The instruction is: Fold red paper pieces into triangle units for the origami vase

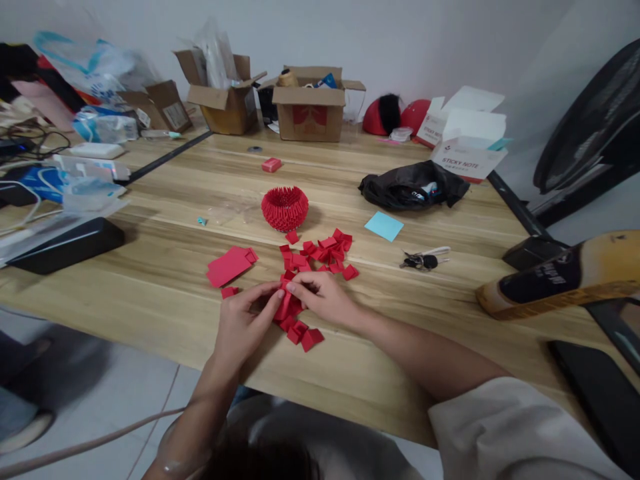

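Between my two hands, near the table's front edge, is a small piece of red paper [285, 285]. My left hand [249, 313] pinches it from the left, thumb against forefinger. From the right, my right hand [325, 297] closes thumb and finger on the same piece. Several folded red paper pieces [327, 248] lie scattered behind my hands, and more folded pieces [304, 335] lie in front of them. A stack of flat red paper [231, 265] is left of the pile. Farther back sits a round red bowl of interlocked folded paper [285, 209].
A blue paper sheet [384, 226], keys [423, 260] and a black bag [410, 185] lie to the right. Cardboard boxes [310, 117] line the back. At the right edge are a yellow canister [560, 277] and a black phone [595, 393]. A person's shoe [27, 430] shows lower left.
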Action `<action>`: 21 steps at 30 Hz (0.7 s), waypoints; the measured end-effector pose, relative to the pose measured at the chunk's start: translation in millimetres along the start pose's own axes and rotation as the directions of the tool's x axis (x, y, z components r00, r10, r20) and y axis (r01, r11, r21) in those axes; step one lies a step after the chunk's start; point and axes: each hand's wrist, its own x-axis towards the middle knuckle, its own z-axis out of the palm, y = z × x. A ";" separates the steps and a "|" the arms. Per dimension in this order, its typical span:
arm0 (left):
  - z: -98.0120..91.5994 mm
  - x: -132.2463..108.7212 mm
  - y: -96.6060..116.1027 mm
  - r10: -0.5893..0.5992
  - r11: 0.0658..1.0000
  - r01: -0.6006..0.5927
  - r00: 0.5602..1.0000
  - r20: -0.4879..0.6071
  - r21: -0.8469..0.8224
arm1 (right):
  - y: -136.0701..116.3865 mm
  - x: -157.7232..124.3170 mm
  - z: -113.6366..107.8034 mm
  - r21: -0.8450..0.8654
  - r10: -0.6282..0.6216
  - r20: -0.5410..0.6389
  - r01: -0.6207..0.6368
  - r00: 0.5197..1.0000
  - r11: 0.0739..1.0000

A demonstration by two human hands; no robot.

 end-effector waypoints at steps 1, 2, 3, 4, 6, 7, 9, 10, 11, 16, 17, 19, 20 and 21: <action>-0.1 -0.1 0.7 0.001 1.000 -0.001 1.000 -0.006 -0.001 | -0.1 0.0 0.0 0.003 -0.002 0.000 0.002 1.000 1.000; -0.1 -0.3 1.4 0.002 1.000 -0.002 1.000 -0.014 -0.001 | -0.3 0.0 0.0 0.006 -0.004 -0.002 0.004 1.000 1.000; -0.2 -0.4 2.1 0.003 1.000 -0.003 1.000 -0.021 0.000 | -0.6 0.0 0.0 0.007 -0.006 -0.004 0.006 1.000 1.000; -0.3 -0.5 2.7 0.004 1.000 -0.004 1.000 -0.026 -0.001 | -1.0 0.0 -0.1 0.007 -0.005 -0.006 0.005 1.000 1.000; -0.4 -0.5 3.8 0.002 1.000 -0.002 0.999 -0.034 -0.002 | -1.7 0.0 -0.1 0.006 -0.004 -0.012 0.004 1.000 1.000; -0.4 -0.5 4.2 0.002 1.000 -0.002 0.999 -0.037 -0.001 | -2.0 0.0 -0.1 0.006 -0.002 -0.014 0.003 1.000 1.000; -0.4 -0.3 4.8 0.003 1.000 -0.003 0.999 -0.040 -0.002 | -2.4 0.0 -0.1 0.003 -0.001 -0.019 0.001 1.000 1.000; -0.4 -0.2 4.9 0.005 1.000 -0.005 0.999 -0.044 -0.003 | -2.6 0.0 -0.1 0.001 0.000 -0.021 0.000 1.000 1.000; -0.4 -0.2 5.0 0.006 1.000 -0.007 0.999 -0.046 -0.005 | -2.9 0.0 -0.1 -0.002 0.001 -0.021 -0.001 1.000 1.000; -0.4 -0.5 5.5 0.003 1.000 -0.004 0.999 -0.046 -0.008 | -4.4 -0.2 -0.6 0.001 0.007 -0.017 -0.007 1.000 1.000; -0.4 -0.6 5.7 0.001 1.000 -0.001 0.999 -0.045 -0.010 | -4.4 -0.1 -0.6 0.002 0.006 -0.017 -0.006 1.000 1.000; -0.5 -0.7 5.7 0.000 1.000 0.000 0.999 -0.047 -0.016 | -3.6 0.0 -0.5 0.002 0.000 -0.018 0.000 1.000 1.000; -0.5 -0.7 5.5 0.001 1.000 -0.002 0.999 -0.046 -0.016 | -3.1 0.1 -0.4 0.001 -0.003 -0.019 0.003 1.000 1.000; -0.5 -0.6 5.1 0.003 1.000 -0.004 0.999 -0.043 -0.014 | -2.5 0.1 -0.2 -0.001 -0.004 -0.019 0.004 1.000 1.000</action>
